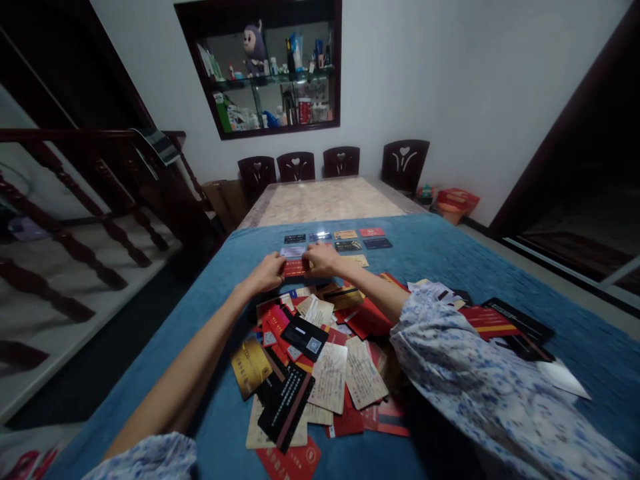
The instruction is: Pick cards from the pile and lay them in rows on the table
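Between my two hands lies a red card (294, 268) on the blue cloth (210, 293). My left hand (270, 271) grips its left edge with closed fingers. At its right edge my right hand (321, 260) is also closed on it. Just beyond sits a pale card (293, 252) in the laid-out rows. Those rows include a black card (295, 239), an orange card (345, 235), a red card (371, 233) and a dark blue card (379, 244). My right hand partly hides the nearer rows. Below my wrists spreads a loose pile of cards (327, 377), red, black, gold and cream.
More cards (493, 321) and paper pieces lie under and beyond my right sleeve. The table's bare far end (320, 200) shows past the cloth. Several dark chairs (341, 162) stand behind it. A stair railing (75, 233) runs at the left, and a wall cabinet (270, 73) is ahead.
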{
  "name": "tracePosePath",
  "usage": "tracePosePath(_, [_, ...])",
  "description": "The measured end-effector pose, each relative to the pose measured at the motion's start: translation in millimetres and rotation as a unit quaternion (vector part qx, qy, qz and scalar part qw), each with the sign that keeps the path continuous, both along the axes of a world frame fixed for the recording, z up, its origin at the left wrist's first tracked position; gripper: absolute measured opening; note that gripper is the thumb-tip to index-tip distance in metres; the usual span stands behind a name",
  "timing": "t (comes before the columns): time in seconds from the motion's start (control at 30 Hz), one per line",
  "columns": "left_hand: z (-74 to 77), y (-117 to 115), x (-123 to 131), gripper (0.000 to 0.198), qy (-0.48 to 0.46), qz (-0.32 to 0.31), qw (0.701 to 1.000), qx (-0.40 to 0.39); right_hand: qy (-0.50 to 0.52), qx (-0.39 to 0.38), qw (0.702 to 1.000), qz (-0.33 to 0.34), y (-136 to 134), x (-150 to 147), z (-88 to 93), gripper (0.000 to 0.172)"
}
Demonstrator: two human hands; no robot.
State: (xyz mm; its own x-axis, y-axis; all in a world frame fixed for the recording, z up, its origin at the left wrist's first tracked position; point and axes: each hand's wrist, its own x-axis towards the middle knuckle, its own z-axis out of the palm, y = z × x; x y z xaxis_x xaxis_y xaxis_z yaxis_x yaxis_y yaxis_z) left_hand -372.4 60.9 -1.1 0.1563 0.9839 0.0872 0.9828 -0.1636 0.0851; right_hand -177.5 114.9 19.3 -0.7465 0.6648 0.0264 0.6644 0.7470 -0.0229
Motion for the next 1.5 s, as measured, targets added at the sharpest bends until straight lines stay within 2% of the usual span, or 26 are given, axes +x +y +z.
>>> tracePosePath(0.2, [-8.7,14.7,-14.6,0.042,-0.009,0.006,1.0,-0.015,-0.016,0.002,1.0,-0.009,10.1,-18.4,-6.4,0.038])
tracePosePath(0.5, [-13.2,27.5,-19.1,0.038,-0.009,0.017,0.999,-0.047,-0.032,-0.013,0.999,-0.026,18.7,-31.4,-15.8,0.04])
tracePosePath(0.73, [-14.2,36.2,-23.4,0.034,0.0,0.02,0.998,-0.065,-0.05,-0.03,0.998,-0.036,19.9,-35.7,-12.4,0.04])
tracePosePath(0.93, [-10.8,38.4,-22.7,0.026,-0.007,0.027,0.996,-0.083,-0.067,-0.036,0.997,-0.025,19.2,-38.2,-6.1,0.039])
tracePosePath(1.17, [-11.7,41.8,-18.6,0.027,0.01,0.043,0.995,-0.092,-0.07,-0.045,0.995,-0.047,21.6,-43.6,-9.7,0.048])
tracePosePath(1.3, [-16.0,38.9,-15.8,0.03,0.0,0.049,0.996,-0.08,-0.067,-0.042,0.996,-0.048,21.2,-45.3,-12.0,0.052])
tracePosePath(1.5, [-28.5,28.9,-21.6,0.03,-0.053,0.045,0.997,-0.028,-0.058,-0.044,0.996,-0.046,21.1,-45.5,-14.6,0.051])
